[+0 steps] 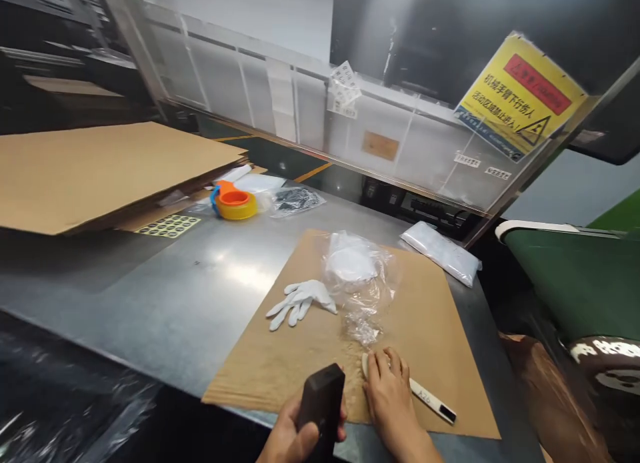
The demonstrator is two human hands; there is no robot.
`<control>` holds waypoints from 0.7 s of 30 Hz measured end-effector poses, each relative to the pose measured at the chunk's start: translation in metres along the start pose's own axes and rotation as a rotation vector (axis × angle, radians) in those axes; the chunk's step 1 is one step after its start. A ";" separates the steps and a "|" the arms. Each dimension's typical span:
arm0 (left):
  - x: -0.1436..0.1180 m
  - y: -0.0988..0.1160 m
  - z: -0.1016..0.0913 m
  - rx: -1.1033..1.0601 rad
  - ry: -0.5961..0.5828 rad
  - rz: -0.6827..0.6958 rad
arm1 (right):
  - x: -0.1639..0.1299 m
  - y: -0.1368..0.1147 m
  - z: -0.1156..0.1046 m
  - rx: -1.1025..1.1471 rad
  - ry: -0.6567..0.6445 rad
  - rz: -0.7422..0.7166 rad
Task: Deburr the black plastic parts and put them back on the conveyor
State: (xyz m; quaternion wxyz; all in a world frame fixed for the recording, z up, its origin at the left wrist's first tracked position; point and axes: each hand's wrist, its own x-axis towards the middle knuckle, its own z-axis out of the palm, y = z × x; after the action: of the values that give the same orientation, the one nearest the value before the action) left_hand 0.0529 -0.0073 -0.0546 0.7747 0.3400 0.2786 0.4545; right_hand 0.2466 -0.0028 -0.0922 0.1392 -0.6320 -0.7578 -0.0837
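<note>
My left hand (pixel 287 436) holds a dark, flat rectangular device (pixel 323 403) upright at the near edge of the table. Beside it, my right hand (pixel 387 393) rests palm down on a white strip-shaped object with a black tip (pixel 433 404), which lies on a brown cardboard sheet (pixel 280 363). Just beyond my right hand lies a crumpled clear plastic bag (pixel 360 276) with something white inside. A white glove (pixel 300 301) lies on the cardboard to the left of the bag.
The metal table (pixel 200 276) carries a stack of flat cardboard (pixel 95 173) at the left, a yellow and orange tape dispenser (pixel 235 201), a sticker sheet (pixel 169 226), small plastic bags (pixel 295 199), and a white packet (pixel 443 253). A clear guard with a yellow warning sign (pixel 520 99) stands behind. A green conveyor (pixel 575 276) is at the right.
</note>
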 end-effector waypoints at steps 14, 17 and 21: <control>-0.015 0.029 -0.023 0.773 -0.457 0.318 | -0.001 -0.066 -0.095 0.674 0.050 -0.450; -0.021 0.028 -0.023 0.797 -0.470 0.265 | -0.005 -0.064 -0.098 0.659 0.010 -0.391; -0.022 0.023 -0.026 0.764 -0.510 0.282 | -0.012 -0.069 -0.098 0.705 0.027 -0.380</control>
State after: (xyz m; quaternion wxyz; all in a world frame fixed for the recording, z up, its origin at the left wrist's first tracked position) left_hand 0.0122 -0.0120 -0.0492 0.5688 0.7355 0.1778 0.3223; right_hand 0.1908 -0.0569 -0.0004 0.3397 -0.3927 -0.8416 0.1490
